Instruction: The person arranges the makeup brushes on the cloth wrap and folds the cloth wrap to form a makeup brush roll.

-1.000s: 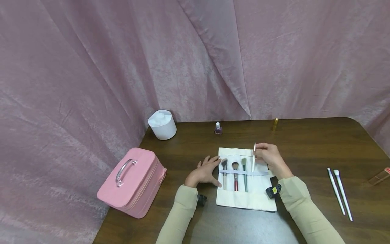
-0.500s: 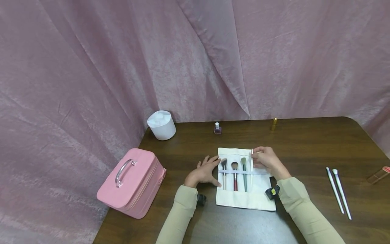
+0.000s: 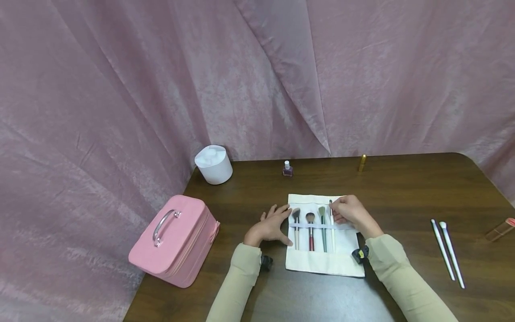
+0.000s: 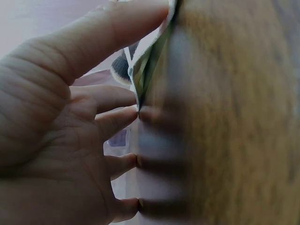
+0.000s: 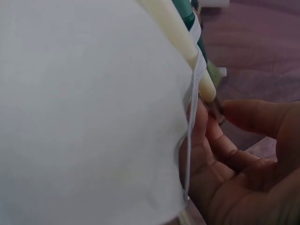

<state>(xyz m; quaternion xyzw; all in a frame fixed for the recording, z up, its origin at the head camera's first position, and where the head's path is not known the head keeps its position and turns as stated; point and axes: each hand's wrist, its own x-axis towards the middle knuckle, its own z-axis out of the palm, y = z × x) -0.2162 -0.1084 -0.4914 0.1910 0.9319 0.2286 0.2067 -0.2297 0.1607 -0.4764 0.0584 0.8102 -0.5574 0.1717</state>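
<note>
A white cloth brush roll [image 3: 310, 264] lies flat on the table, an elastic band [image 3: 344, 226] across it. My right hand [image 3: 354, 212] pinches a white-handled makeup brush [image 3: 332, 230] near its dark tip. In the right wrist view its cream handle [image 5: 176, 33] passes under the elastic, with thumb and fingers at the tip. Left of it, a green brush [image 3: 323, 230], a red-handled brush [image 3: 311, 235] and a dark-bristled brush [image 3: 297, 226] sit under the band. My left hand [image 3: 271, 227], fingers spread, rests at the roll's left edge, thumb and fingertips touching the cloth.
Two loose white brushes [image 3: 452, 255] lie at the right, with a brownish tube [image 3: 500, 230] farther right. At the back stand a gold tube [image 3: 362, 163], a nail polish bottle [image 3: 287, 169] and a white tissue roll [image 3: 216, 167]. A pink case [image 3: 177, 241] is on the left.
The white-handled brush has slid down under the elastic, toward the near edge of the roll. My right hand has moved down with it, while the left hand has stayed put.
</note>
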